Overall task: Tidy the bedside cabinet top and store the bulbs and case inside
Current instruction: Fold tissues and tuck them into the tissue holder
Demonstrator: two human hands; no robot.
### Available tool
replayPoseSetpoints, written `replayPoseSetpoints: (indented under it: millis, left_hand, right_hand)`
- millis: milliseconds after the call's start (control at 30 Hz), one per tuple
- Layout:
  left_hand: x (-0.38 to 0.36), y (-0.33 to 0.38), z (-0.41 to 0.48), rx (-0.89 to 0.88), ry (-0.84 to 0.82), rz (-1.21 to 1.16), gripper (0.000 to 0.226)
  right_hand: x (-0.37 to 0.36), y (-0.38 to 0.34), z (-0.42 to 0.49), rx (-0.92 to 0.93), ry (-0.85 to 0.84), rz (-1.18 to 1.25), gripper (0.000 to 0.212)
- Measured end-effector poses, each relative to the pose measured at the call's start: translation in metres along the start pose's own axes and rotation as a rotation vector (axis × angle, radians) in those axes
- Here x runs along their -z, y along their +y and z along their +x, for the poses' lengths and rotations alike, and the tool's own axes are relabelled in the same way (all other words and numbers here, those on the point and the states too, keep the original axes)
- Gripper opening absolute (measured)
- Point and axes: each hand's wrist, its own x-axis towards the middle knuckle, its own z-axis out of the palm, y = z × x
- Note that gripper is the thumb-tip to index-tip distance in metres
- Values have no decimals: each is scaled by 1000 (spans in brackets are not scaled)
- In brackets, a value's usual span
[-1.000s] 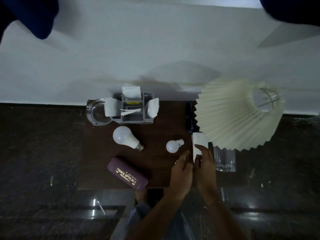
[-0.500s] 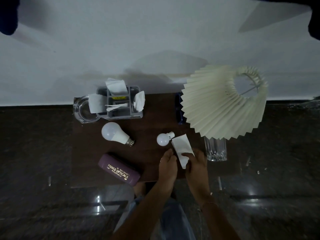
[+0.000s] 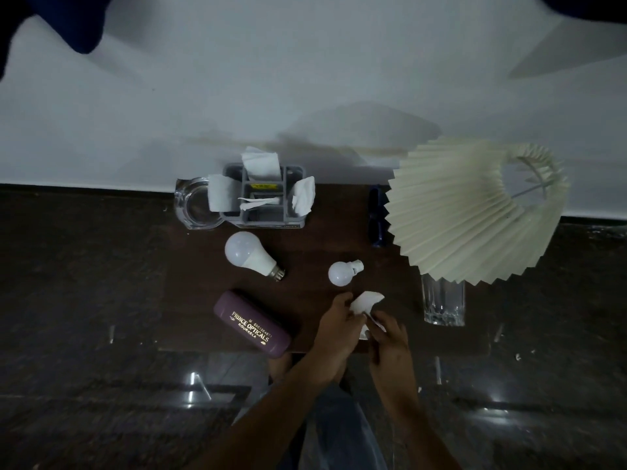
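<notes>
A large white bulb (image 3: pixel 249 253) lies left of centre on the dark wooden cabinet top (image 3: pixel 315 245). A small white bulb (image 3: pixel 342 272) lies near the middle. A purple glasses case (image 3: pixel 252 324) with gold lettering rests at the front left edge. My left hand (image 3: pixel 336 325) and my right hand (image 3: pixel 388 337) meet at the front edge, both pinching a crumpled white tissue (image 3: pixel 365 301) just below the small bulb.
A grey organiser (image 3: pixel 264 201) stuffed with tissues stands at the back, a glass ashtray (image 3: pixel 195 206) to its left. A pleated cream lampshade (image 3: pixel 468 208) leans at the right over a clear glass (image 3: pixel 442 305). Dark sunglasses (image 3: pixel 376 215) lie beside the shade. Dark polished floor surrounds the cabinet.
The flat tissue near the lamp has been drawn toward the front edge and crumpled between both hands. Bulbs and case have not moved.
</notes>
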Motion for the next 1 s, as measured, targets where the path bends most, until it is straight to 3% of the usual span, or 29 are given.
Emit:
replayPoseSetpoints:
  millis: [100, 167, 267, 333, 500, 633, 867, 1000]
  left_hand:
    - [30, 5, -17, -183, -2, 160, 53]
    - [52, 14, -24, -282, 56, 138, 50]
    - [85, 28, -28, -397, 210, 164, 30]
    - [104, 38, -25, -431, 345, 262, 16]
    - [144, 55, -13, -481, 598, 318, 15]
    - [170, 58, -7, -511, 631, 168, 6]
    - [198, 48, -1, -565, 616, 143, 10]
    - [204, 45, 1, -623, 608, 202, 18]
  right_hand:
    - [10, -13, -3, 72, 59, 66, 56]
    - [13, -27, 2, 72, 106, 111, 51]
    - [16, -55, 23, 120, 156, 197, 45]
    - [15, -76, 45, 179, 154, 223, 43]
    - [13, -124, 99, 251, 115, 403, 28]
    - [11, -150, 139, 154, 169, 671, 21]
    - [-8, -153, 187, -20, -262, 538, 43]
    - [-14, -157, 194, -40, -290, 558, 47]
